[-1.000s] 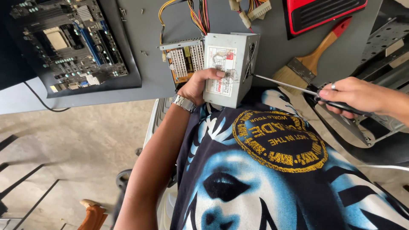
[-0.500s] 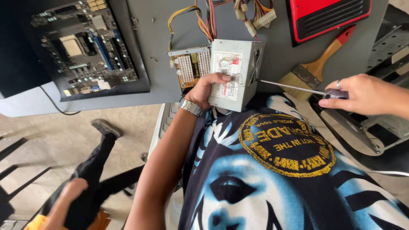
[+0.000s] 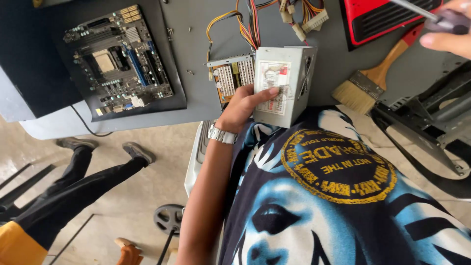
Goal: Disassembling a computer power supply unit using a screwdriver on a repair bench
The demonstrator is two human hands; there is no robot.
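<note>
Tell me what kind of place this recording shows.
Probably a computer repair bench or workshop. A bare motherboard lies on the grey table, the left hand steadies an opened power supply, and a dusting brush lies nearby.

— That grey box (image 3: 287, 83) under the left hand (image 3: 243, 105): what is it made of?

— Sheet metal, matt and smooth, with a paper label stuck on its face. The opened board (image 3: 230, 78) beside it shows pale ribbed metal fins.

— And the wires (image 3: 250, 24)?

— Plastic-coated, slightly glossy, ending in pale plastic plugs.

— The brush (image 3: 375, 78)?

— Varnished wooden handle, a dull metal band, soft pale bristles.

— What does the right hand (image 3: 449, 29) grip?

— A screwdriver (image 3: 431, 17) with a bright steel shaft and a dark matt handle.

— The table (image 3: 196, 59)?

— Smooth, matt grey. The motherboard (image 3: 117, 61) lies on a matt black sheet. The red case (image 3: 378, 22) looks like shiny plastic, and the wristwatch (image 3: 222, 135) is polished metal.
</note>
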